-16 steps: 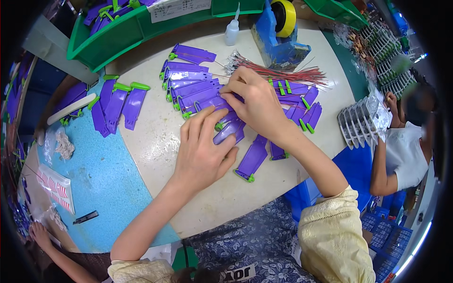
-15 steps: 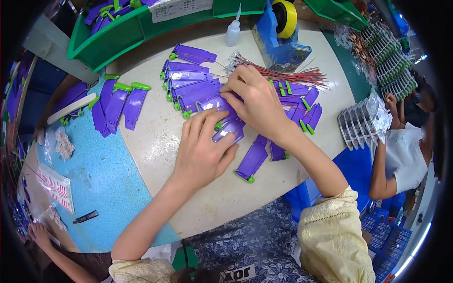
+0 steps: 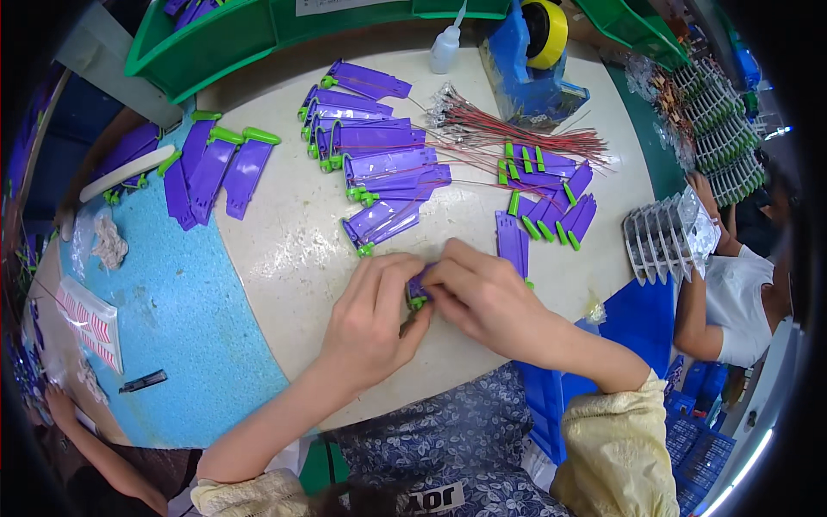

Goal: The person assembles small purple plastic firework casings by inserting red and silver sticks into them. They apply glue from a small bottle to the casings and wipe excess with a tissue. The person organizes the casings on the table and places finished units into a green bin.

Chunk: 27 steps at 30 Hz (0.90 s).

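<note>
Close to the table's near edge, my left hand (image 3: pixel 362 323) and my right hand (image 3: pixel 491 297) pinch a small purple plastic part with a green end (image 3: pixel 419 288) between their fingertips. Fingers cover most of it. Beyond them lies an overlapping fan of purple plastic parts (image 3: pixel 388 164), green ends toward the left, with thin red wires trailing from several of them. A bundle of red wires with pale tips (image 3: pixel 517 136) rests farther back. To the right sits a second group of purple parts (image 3: pixel 544 209) with green ends.
Another cluster of purple parts (image 3: pixel 245 177) lies on the left by a blue mat (image 3: pixel 185 319). At the back stand a green bin (image 3: pixel 215 62), a small dropper bottle (image 3: pixel 445 50) and a blue tape dispenser (image 3: pixel 525 82). Co-workers' hands show at both sides.
Both hands have drawn back from the fan toward the near edge. A purple part that lay near the front of the table is gone from there, and one is now between my fingers.
</note>
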Available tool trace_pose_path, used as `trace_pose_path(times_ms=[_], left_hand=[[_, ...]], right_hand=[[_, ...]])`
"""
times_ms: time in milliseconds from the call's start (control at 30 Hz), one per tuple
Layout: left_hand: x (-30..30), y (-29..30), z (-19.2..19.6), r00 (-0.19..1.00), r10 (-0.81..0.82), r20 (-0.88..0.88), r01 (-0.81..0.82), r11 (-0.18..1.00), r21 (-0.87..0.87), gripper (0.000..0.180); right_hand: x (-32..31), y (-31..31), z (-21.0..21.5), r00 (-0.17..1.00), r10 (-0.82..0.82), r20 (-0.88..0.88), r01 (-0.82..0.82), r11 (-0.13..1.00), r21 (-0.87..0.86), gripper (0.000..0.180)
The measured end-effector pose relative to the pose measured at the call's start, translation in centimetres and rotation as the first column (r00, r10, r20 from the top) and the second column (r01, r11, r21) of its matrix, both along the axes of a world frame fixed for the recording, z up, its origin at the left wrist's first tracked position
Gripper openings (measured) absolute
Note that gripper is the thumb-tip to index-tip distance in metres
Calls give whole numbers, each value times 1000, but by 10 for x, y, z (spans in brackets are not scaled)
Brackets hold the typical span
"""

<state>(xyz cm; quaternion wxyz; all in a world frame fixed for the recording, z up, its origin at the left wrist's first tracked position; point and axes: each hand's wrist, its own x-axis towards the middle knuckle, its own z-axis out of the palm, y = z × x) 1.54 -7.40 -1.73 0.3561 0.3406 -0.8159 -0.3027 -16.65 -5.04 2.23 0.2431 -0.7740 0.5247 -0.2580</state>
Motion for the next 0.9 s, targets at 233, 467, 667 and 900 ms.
trace_pose_path(times_ms=[233, 467, 667, 900], left_hand=[[9, -5, -9, 992, -35, -122, 56, 984, 171, 56], [6, -5, -7, 995, -23, -92, 37, 988, 153, 50], [2, -2, -7, 997, 5, -80, 5, 993, 116, 48], [1, -2, -5, 998, 31, -53, -26, 994, 106, 44]], right_hand=[[-5, -4, -2, 969, -85, 234, 2, 943, 332, 8], [-6, -2, 1, 950, -181, 256, 50, 893, 447, 17], [-1, 0, 0, 981, -65, 183, 19, 970, 242, 14], [-7, -7, 5, 988, 28, 155, -65, 968, 243, 13]])
